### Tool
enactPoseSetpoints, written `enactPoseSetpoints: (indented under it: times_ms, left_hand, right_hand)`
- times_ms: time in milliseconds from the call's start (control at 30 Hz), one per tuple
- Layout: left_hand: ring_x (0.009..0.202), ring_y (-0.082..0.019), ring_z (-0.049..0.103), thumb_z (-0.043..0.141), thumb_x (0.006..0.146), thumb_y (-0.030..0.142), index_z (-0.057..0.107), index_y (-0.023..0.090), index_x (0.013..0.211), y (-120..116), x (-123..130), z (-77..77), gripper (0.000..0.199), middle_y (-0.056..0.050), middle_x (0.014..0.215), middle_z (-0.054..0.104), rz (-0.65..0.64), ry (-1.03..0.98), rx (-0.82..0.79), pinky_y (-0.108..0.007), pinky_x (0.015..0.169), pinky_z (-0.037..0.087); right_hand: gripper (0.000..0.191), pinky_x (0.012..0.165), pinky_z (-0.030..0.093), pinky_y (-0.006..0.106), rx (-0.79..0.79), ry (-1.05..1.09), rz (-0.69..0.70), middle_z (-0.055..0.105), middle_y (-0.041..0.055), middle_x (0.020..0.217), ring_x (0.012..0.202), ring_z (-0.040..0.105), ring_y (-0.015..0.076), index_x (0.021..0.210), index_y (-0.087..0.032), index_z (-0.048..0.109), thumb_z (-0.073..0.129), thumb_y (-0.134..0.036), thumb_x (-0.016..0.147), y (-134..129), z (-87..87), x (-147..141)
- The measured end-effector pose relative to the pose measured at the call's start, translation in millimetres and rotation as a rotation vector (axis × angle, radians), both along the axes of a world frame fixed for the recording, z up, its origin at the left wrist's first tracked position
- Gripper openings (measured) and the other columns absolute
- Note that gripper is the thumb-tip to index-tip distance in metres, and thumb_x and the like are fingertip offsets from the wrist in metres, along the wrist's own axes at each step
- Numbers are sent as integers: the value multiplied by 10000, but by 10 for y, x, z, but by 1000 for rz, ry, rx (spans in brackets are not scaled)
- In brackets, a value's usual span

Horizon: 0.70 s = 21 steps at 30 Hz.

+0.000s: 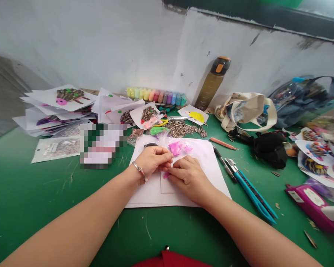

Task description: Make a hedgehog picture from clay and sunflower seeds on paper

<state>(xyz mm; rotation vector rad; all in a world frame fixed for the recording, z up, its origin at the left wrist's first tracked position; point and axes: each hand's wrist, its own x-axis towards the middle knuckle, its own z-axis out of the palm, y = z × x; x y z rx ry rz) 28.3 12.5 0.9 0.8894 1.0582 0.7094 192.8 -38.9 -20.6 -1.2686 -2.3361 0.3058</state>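
Note:
My left hand (157, 160), with a metal bangle at the wrist, is closed in a pinch over the white paper (203, 198); what lies between its fingertips is too small to make out. Close beside it, my right hand (190, 178) has its fingers curled together, their tips at a small piece of pink clay (166, 175). That piece is on a smaller white card (168, 188) lying on the paper, partly covered by my right hand. Just beyond both hands, a larger lump of pink clay (174, 148) rests on clear plastic wrap.
Behind the paper are a sunflower seed pile (180, 129), scissors (178, 118) and a row of coloured clay (158, 97). Seed-decorated cards (58, 107) are stacked at left. A blue utility knife (256, 196), pens, a bottle (211, 83) and bags stand or lie at right.

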Motion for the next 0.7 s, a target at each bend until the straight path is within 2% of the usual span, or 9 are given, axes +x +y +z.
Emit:
enactPoseSetpoints:
  times_ms: [200,400,700]
  left_hand:
    - [568,-93,582,845,591,335,648,119,719,4,-2,9,319,-31,673,659,8,5,-14,-213,540,481]
    - [545,-79,576,805,654,300,643,108,726,9,-5,5,262,-30,666,660,-6,-2,-17,-202,541,482]
    - [557,-91,570,833,606,329,656,117,708,11,-3,11,294,-32,650,652,-8,-5,-7,-227,557,488]
  right_hand:
    - [226,790,328,367,-31,-12,23,673,46,931,884,480,204,986,-225,720,533,-156,878,-18,123,75]
    - [321,792,313,372,-54,-45,76,662,42,918,882,466,208,971,-226,720,515,-52,796,-49,248,121]
    - [306,820,299,387,-52,-134,98,653,40,925,894,469,205,1008,-239,711,521,-77,831,-49,211,121]
